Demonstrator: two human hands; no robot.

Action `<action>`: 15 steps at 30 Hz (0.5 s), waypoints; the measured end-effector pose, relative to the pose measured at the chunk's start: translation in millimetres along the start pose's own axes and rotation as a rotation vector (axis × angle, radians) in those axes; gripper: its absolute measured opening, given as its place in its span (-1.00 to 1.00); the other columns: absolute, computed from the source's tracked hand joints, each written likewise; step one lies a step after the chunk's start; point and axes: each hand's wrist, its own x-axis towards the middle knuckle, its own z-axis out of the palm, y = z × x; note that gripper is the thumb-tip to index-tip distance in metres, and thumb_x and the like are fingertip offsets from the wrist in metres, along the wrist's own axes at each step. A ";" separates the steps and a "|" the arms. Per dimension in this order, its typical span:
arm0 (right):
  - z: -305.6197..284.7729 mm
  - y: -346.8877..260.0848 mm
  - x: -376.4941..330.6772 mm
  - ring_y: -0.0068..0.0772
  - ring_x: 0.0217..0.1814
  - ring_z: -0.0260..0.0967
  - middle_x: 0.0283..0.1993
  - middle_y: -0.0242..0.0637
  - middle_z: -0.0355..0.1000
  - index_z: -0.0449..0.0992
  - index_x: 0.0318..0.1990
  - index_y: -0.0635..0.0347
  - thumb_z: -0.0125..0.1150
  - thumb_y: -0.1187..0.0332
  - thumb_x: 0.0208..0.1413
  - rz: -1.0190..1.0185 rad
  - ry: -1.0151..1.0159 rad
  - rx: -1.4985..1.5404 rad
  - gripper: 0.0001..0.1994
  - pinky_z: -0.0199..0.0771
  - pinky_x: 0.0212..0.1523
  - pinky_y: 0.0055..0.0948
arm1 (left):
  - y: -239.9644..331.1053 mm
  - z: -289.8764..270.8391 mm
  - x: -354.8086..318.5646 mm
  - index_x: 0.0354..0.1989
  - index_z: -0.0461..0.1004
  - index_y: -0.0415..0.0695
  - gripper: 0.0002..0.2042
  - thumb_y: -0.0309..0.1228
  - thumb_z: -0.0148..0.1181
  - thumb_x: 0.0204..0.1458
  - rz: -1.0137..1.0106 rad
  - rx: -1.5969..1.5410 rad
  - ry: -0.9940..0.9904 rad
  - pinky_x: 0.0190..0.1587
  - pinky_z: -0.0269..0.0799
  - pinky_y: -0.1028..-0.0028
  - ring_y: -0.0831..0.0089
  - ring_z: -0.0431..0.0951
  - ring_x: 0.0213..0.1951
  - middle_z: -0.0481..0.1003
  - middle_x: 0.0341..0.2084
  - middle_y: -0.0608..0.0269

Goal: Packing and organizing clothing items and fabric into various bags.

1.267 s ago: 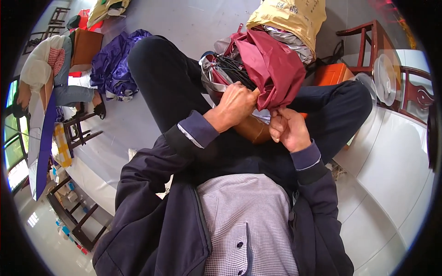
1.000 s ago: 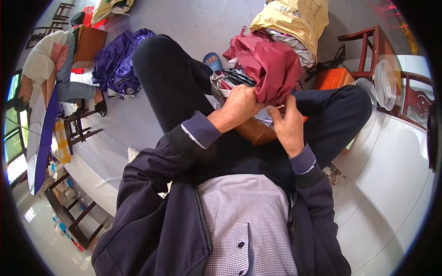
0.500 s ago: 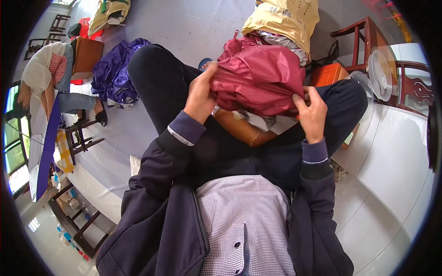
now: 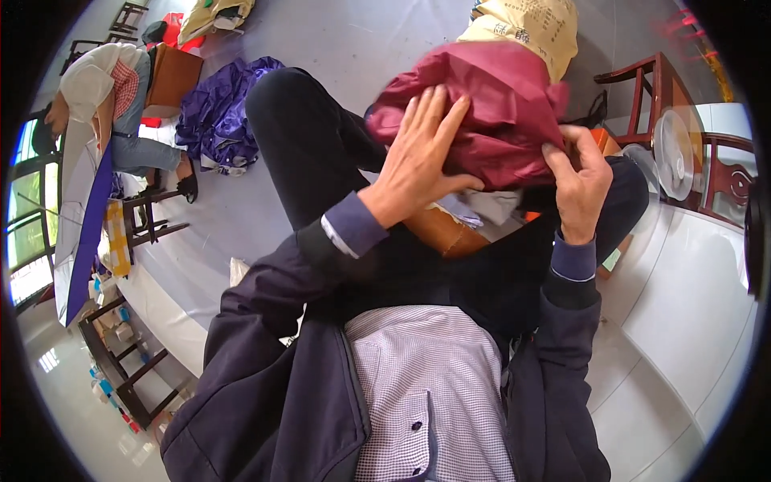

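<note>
A maroon piece of smooth, crumpled fabric (image 4: 514, 104) spreads above my lap, between my knees. My left hand (image 4: 418, 161) lies against its near left side, fingers stretched and thumb apart. At the right edge of the fabric, my right hand (image 4: 582, 181) pinches it between thumb and fingers. Beneath the fabric, a pale crumpled material (image 4: 494, 207) shows. A brown rounded object (image 4: 450, 233) curves below that, its kind unclear because the fabric and my left hand cover much of it.
A yellow printed sack (image 4: 530, 36) stands beyond the fabric. Purple fabric (image 4: 221, 116) is heaped on the floor past my left knee. To the right are an orange box (image 4: 606, 142) and a dark wooden chair (image 4: 638, 88). Another person (image 4: 92, 84) bends over long purple material (image 4: 90, 241) at the left.
My left hand has gone from gripping the fabric's left edge to lying spread on it. The fabric has shifted up and right, and my right hand has moved right with its edge.
</note>
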 end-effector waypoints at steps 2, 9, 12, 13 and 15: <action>12.5 -33.0 2.9 -0.73 -0.30 0.27 -0.31 -0.51 0.42 0.51 -0.13 0.32 0.23 0.53 0.12 0.003 -0.074 0.214 -0.83 0.27 -0.23 -0.70 | -18.0 3.2 12.7 0.30 0.28 -0.17 -0.20 -0.45 0.42 -0.27 0.027 -0.013 -0.111 0.22 0.32 0.14 0.00 0.40 0.18 0.41 0.11 -0.12; 19.2 -34.4 50.3 -0.42 -0.13 0.55 -0.11 -0.18 0.56 0.41 0.11 0.35 0.04 0.47 0.32 -0.247 0.141 0.475 -0.74 0.56 -0.09 -0.49 | -92.8 -111.6 66.7 0.01 0.51 -0.24 -0.48 -0.45 0.43 -0.24 -0.037 0.347 0.385 -0.01 0.51 0.27 0.13 0.62 -0.12 0.61 -0.16 -0.02; 28.0 43.7 70.7 -0.32 -0.22 0.61 -0.12 -0.10 0.58 0.43 0.09 0.33 0.02 0.44 0.34 0.077 0.116 0.465 -0.75 0.66 -0.24 -0.44 | -149.0 -191.1 65.3 0.10 0.45 -0.34 -0.43 -0.34 0.44 -0.11 0.053 0.603 0.578 0.08 0.47 0.21 -0.03 0.59 -0.01 0.57 -0.08 -0.20; 31.2 76.7 72.3 -0.34 -0.28 0.61 -0.16 -0.11 0.59 0.45 0.06 0.33 0.03 0.44 0.33 0.208 0.097 0.357 -0.77 0.66 -0.31 -0.43 | -146.3 -184.4 65.1 0.10 0.45 -0.34 -0.42 -0.33 0.45 -0.11 -0.124 0.584 0.650 0.07 0.46 0.19 -0.07 0.57 0.03 0.55 -0.03 -0.23; 52.8 136.4 74.6 -0.39 -0.38 0.57 -0.26 -0.19 0.59 0.50 0.02 0.29 0.12 0.41 0.27 0.441 -0.079 0.272 -0.76 0.62 -0.44 -0.47 | -191.7 -203.8 34.9 0.06 0.45 -0.35 -0.46 -0.35 0.43 -0.10 -0.221 0.720 0.523 0.04 0.45 0.12 -0.19 0.54 -0.02 0.54 -0.07 -0.26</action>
